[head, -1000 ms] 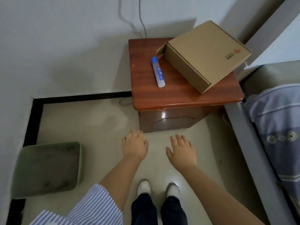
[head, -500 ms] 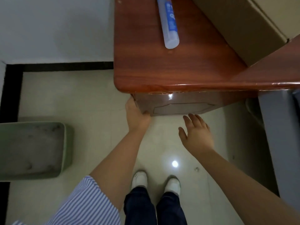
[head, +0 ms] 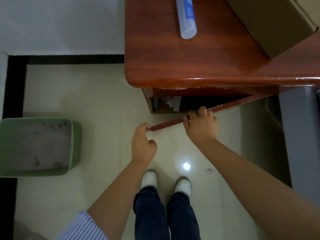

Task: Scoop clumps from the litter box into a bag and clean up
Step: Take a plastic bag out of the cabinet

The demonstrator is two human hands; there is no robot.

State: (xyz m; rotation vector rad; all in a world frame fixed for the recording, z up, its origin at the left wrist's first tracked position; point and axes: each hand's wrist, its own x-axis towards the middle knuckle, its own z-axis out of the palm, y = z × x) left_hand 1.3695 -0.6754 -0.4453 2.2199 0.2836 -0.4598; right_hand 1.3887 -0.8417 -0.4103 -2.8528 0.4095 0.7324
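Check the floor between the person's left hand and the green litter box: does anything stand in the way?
Nothing visible does. Bare floor tile lies between the left hand and the litter box. That hand's fingertips pinch the end of the open cabinet door.

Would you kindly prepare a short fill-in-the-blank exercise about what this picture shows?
1. The right hand grips the top edge of the reddish wooden cabinet door, which stands ____.
2. The green plastic litter box sits on the ____.
3. The blue-and-white tube lies on the cabinet's top beside a ____ box.
4. The left hand touches the door's ____ with its fingertips.

Missing words: open; floor; cardboard; end
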